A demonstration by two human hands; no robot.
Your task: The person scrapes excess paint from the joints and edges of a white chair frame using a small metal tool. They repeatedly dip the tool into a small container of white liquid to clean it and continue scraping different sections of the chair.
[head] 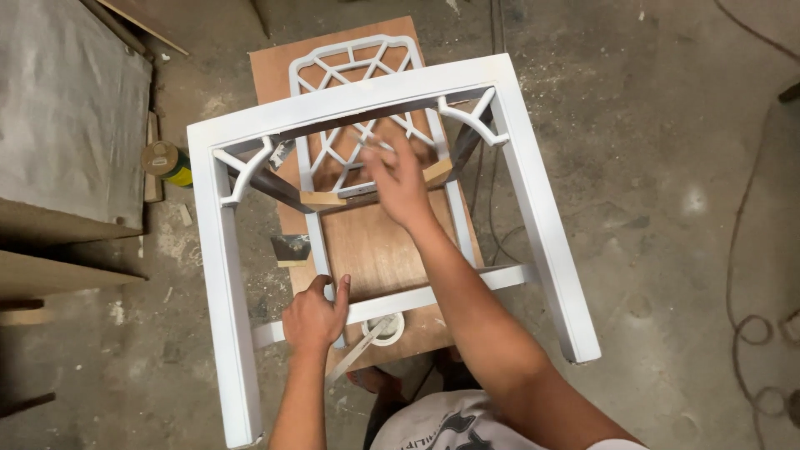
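Gripping a rail of the white-painted wooden chair frame point(533, 208), which lies tipped over a brown plywood board point(375, 250), the left hand point(315, 315) steadies it. The right hand point(398, 182), blurred, fingers loosely spread, works at the lattice back. A slackening grip could let the frame rock and mar the paint.

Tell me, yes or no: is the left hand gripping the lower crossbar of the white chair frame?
Yes, the left hand is wrapped around the lower crossbar of the white chair frame.
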